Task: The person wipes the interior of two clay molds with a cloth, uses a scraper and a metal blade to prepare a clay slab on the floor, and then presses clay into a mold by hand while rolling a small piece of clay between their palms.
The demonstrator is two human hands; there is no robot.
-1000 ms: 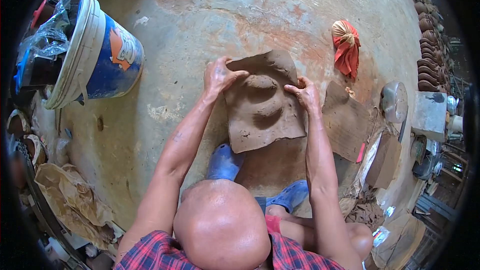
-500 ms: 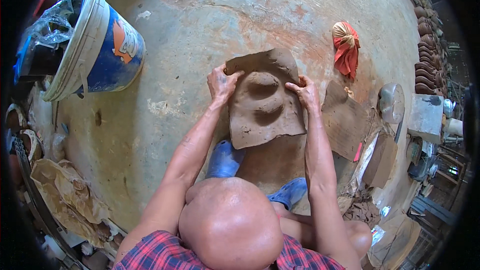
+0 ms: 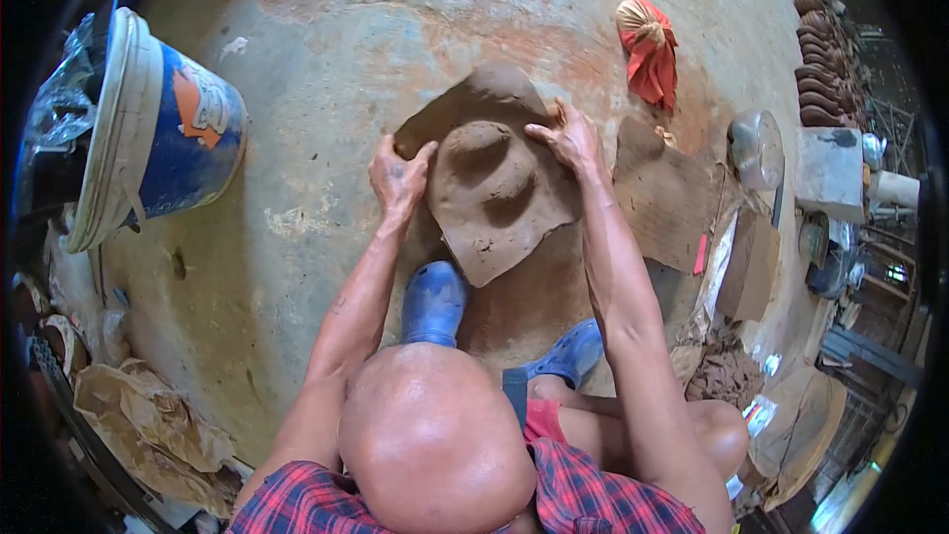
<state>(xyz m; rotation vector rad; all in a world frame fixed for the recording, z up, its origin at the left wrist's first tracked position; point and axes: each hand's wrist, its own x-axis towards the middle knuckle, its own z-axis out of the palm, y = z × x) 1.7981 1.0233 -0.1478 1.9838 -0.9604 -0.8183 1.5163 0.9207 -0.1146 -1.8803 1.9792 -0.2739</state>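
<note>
A brown clay slab [image 3: 494,222] with two rounded bulges is held over the floor between my hands, just beyond my blue clogs. My left hand [image 3: 400,178] grips its left edge, thumb on the upper face and fingers partly hidden at the rim. At the upper right edge my right hand [image 3: 571,143] has its thumb pressed on top, the other fingers along the edge and behind it. The slab lies tilted, one corner pointing away from me and another toward my left clog [image 3: 435,302].
A blue and white bucket [image 3: 188,129] is at the left. On the right are a red cloth bundle [image 3: 652,64], a flat brown board [image 3: 657,203], a round metal pot [image 3: 756,148] and a clay lump [image 3: 727,376]. Crumpled brown paper [image 3: 148,425] lies lower left. Stacked curved pieces [image 3: 819,69] line the far right.
The clay slab has turned counterclockwise in my hands, its left corner coming nearer and its right side swinging away. Both hands keep hold. The whole view has shifted somewhat.
</note>
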